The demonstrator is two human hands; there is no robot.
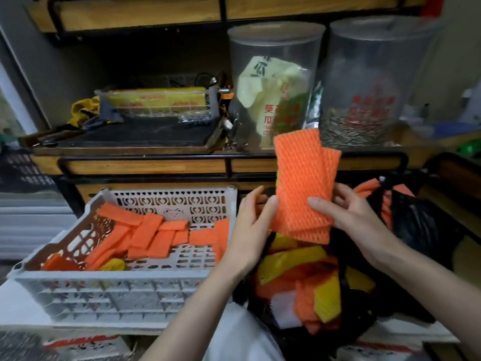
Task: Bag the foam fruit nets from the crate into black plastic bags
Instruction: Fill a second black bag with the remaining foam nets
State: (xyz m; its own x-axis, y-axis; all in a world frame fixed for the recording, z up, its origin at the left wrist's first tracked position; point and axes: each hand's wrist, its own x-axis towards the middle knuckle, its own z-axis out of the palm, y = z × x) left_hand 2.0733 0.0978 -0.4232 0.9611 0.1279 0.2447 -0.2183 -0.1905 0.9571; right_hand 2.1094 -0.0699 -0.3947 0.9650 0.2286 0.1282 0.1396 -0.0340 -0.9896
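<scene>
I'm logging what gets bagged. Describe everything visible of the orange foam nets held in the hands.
The stack of flat orange foam fruit nets looks like at least two rectangular sleeves of soft, diamond-meshed foam, one offset behind the other. It stands roughly upright above the open black plastic bag, not yet inside. The left hand pinches its lower left edge, thumb in front; the right hand grips its lower right, thumb on the face, fingers behind.

Looks dim and soft indoors, with only faint shadows. Falls darkest beneath the upper shelf (130, 16). Gleams palely on the clear jars (276, 48). Bows straight lines toward the edges; smears the corners.
</scene>
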